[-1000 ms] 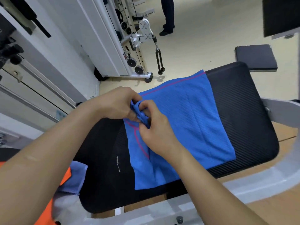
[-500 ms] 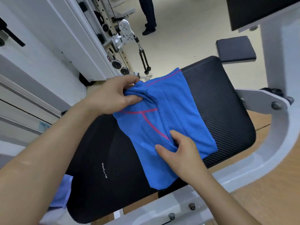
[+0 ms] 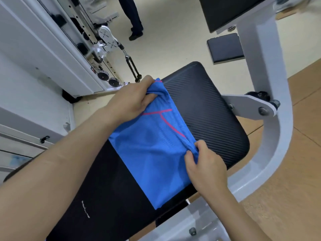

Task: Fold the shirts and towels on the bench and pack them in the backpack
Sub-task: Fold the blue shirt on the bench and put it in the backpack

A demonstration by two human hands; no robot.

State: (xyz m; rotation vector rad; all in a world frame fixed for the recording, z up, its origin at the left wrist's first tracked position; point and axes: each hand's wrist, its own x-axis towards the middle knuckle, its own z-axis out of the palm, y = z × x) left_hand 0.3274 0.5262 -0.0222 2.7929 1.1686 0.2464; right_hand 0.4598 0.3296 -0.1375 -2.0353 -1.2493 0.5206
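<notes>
On the near part of the black bench (image 3: 208, 105) a small white mark (image 3: 85, 209) is showing, too fine to read; no other writing is showing clearly enough to read. The blue shirt (image 3: 152, 146) with pink seams is lying across the middle of the pad, its near corner hanging just past the pad's right edge.

The right hand (image 3: 205, 164) is pinching a bunched fold at the shirt's right edge, thumb and fingers curled tight on the cloth. Farther along, the left hand (image 3: 130, 101) is gripping the gathered far corner, fingers wrapped round the fabric close to the pad's left edge.

Right of the shirt, a broad stretch of ribbed pad is lying bare up to its rounded far corner. The white frame (image 3: 271, 136) is curving round that side, close to the pad, over the wooden floor (image 3: 286, 180).

Beyond the bench a cable machine (image 3: 104, 47) is standing on the left, its black handle (image 3: 132, 66) hanging near the pad's far end. A dark square pad (image 3: 225, 47) is sitting farther right, and a person's legs (image 3: 134, 18) are standing on the pale floor well beyond.
</notes>
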